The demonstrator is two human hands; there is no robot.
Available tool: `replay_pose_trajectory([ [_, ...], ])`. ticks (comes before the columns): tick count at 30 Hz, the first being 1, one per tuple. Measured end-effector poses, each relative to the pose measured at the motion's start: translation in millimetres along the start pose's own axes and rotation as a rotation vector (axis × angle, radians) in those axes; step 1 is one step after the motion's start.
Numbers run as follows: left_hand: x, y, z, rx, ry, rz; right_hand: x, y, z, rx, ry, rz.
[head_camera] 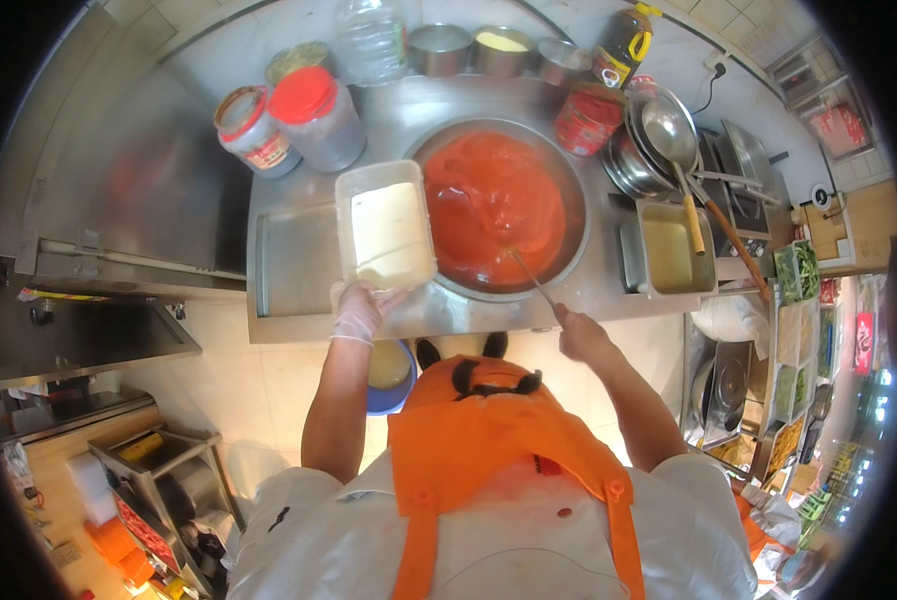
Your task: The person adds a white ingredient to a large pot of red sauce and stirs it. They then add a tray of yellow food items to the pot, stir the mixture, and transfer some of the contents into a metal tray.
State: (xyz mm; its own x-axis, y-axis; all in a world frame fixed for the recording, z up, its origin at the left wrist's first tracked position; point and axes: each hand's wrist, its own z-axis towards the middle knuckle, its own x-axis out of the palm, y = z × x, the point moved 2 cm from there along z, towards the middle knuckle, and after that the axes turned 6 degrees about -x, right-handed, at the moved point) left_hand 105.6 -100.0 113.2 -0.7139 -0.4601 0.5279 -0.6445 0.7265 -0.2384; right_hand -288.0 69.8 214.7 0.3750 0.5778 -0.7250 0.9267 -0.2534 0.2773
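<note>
My left hand (pixel 359 310), in a clear plastic glove, grips the near end of a translucent plastic tub (pixel 422 196). White powder or paste (pixel 390 229) lies in the tub, which is held at the left rim of a large steel basin (pixel 580 247). Thick red-orange sauce (pixel 486 202) fills much of this basin. Bare and closed, my right hand (pixel 582 335) holds the thin metal handle of a utensil (pixel 540 289). The utensil's far end is sunk in the sauce and hidden.
Jars with red lids (pixel 303 95) stand at back left beside a clear plastic bottle (pixel 371 41). Steel pots (pixel 439 49) line the wall. Right of the basin are a red can (pixel 588 120), stacked pans with ladles (pixel 668 131) and a rectangular steel container (pixel 677 247). A blue bucket (pixel 411 367) is on the floor.
</note>
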Motion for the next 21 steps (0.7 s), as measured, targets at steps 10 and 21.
replay_pose_trajectory([
  [10, 15, 1, -22, -0.042, -0.127, 0.117, -65, 21, -68, 0.062, 0.153, 0.171],
  [21, 4, -5, -19, -0.068, -0.06, -0.044, 10, 2, 31, -0.137, -0.009, 0.407],
])
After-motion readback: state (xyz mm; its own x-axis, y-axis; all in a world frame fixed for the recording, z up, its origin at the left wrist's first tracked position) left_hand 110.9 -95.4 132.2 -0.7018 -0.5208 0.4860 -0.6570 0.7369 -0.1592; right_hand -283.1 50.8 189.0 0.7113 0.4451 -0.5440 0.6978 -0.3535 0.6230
